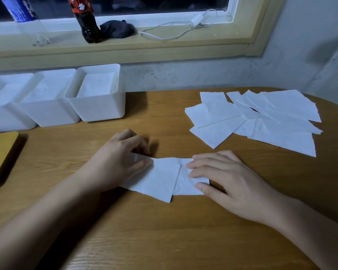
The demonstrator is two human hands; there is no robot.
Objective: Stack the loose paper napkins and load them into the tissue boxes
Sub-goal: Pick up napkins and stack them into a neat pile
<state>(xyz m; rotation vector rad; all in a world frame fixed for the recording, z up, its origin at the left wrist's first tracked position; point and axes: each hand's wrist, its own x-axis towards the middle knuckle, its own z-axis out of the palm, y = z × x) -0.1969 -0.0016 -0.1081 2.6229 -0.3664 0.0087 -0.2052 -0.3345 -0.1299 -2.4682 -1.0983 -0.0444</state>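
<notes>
Two napkins (160,180) were being aligned on the desk (164,230), pinched by the left hand (121,162) and pressed flat under the spread right hand (226,178). Probably more were to be drawn from the loose pile (261,121).

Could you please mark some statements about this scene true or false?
1. Three tissue boxes stand in a row at the left of the table. True.
2. The rightmost box is empty. False: napkins lie inside it.
3. The right hand presses flat on the middle napkins. True.
4. The loose pile lies left of the boxes. False: it lies to their right.
5. The cola bottle stands on the table. False: it stands on the windowsill.
</notes>
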